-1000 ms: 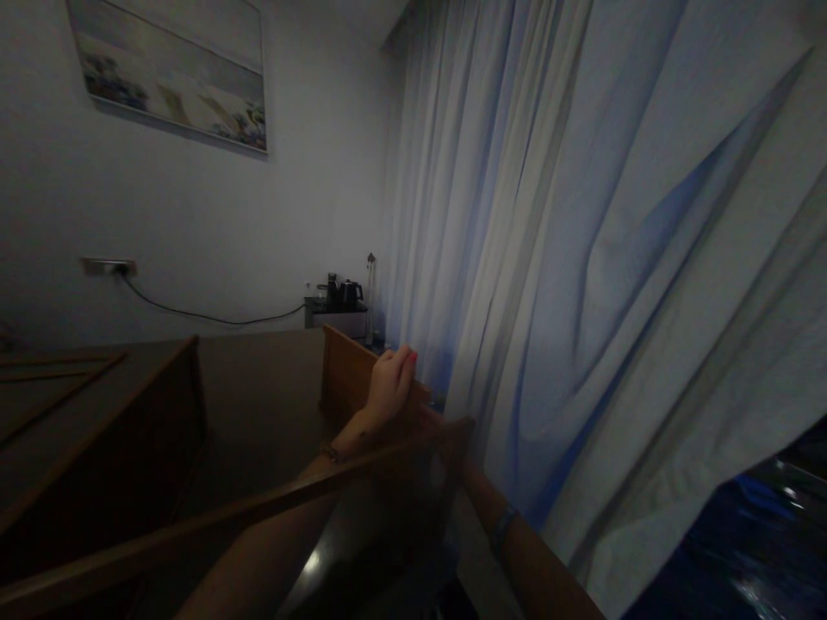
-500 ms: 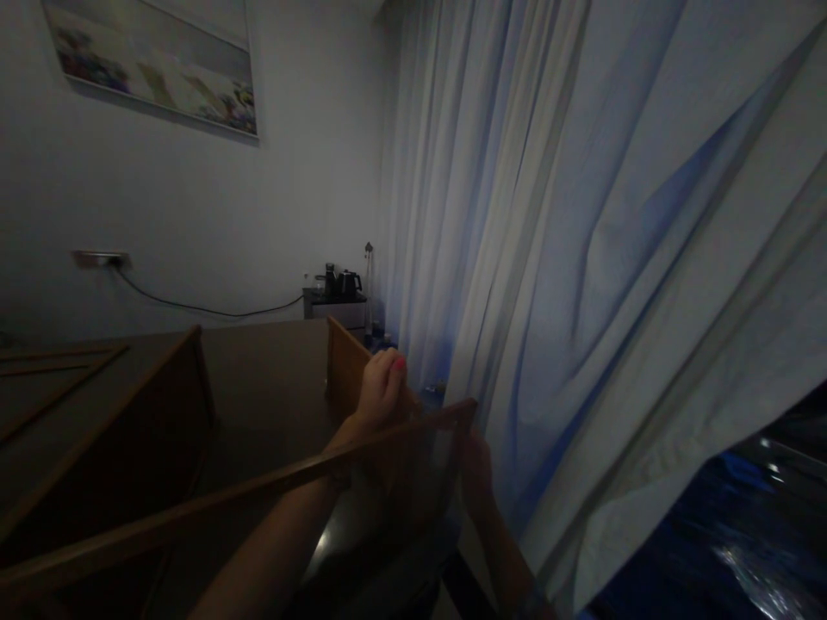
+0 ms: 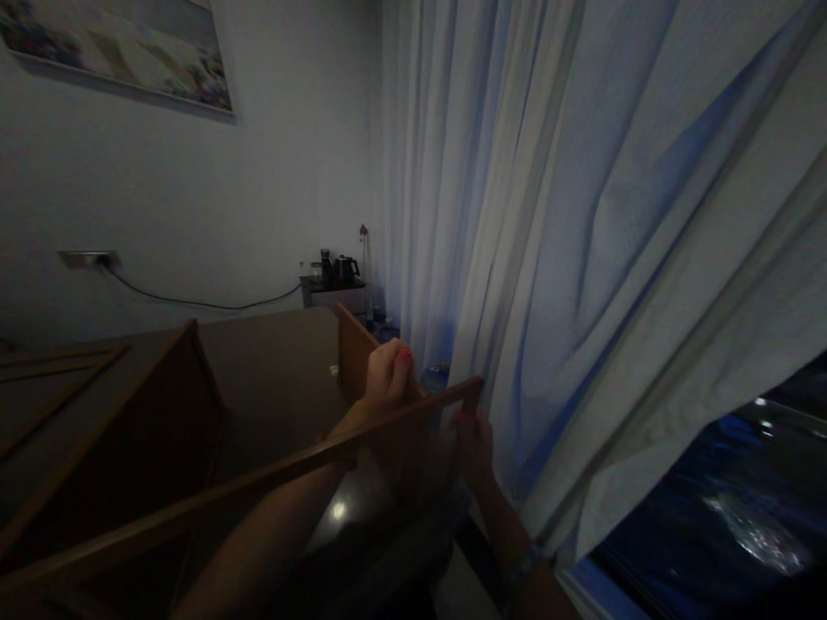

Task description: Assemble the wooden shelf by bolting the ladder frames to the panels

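My left hand is closed over the top edge of a short upright wooden panel at the far side of a dark desk. A long wooden-framed panel slants from the lower left to its corner near the curtain. At that end my right hand has its fingers wrapped round the frame's upright edge. My left forearm crosses behind the frame's top rail. The room is dim and details are hard to see.
Pale curtains hang close on the right, with a dark window below them. Another wooden partition stands at the left. A kettle sits on a small cabinet by the wall; a cable runs to a socket.
My right hand has risen along the frame's end and now grips just below its corner. My left hand stays on the far panel. The view has swung slightly to the right.
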Demonstrator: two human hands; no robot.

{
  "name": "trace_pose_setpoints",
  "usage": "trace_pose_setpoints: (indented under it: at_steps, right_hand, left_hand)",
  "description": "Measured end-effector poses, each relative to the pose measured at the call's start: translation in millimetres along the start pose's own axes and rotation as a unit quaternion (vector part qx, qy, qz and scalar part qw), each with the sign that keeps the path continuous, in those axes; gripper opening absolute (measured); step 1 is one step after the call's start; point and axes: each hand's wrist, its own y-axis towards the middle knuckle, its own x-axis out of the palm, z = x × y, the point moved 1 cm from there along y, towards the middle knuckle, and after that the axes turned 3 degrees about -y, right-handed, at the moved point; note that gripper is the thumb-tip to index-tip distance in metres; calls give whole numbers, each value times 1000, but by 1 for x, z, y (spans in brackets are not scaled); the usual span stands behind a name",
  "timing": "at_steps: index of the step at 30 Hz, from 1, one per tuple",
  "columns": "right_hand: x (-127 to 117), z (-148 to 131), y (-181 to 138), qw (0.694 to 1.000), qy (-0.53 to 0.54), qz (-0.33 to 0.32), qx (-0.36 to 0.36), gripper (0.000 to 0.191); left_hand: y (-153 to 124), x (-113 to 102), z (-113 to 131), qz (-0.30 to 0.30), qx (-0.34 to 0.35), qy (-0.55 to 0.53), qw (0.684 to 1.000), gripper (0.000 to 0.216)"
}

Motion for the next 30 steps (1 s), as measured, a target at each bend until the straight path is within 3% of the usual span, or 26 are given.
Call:
trace_pose_setpoints:
  at_steps: [17,26,30]
  right_hand:
    - [2,6,-9,999,-16,34,36,62]
    - [3,8,-8,999,-7,42,17,64]
    - [4,10,-9,999,1,42,9,62]
  left_hand:
    - [1,5,11,10,-12,-59,998,42]
    - [-5,14,7,103,-10,-132,986,38]
    - [-4,17,7,87,-13,-133,987,39]
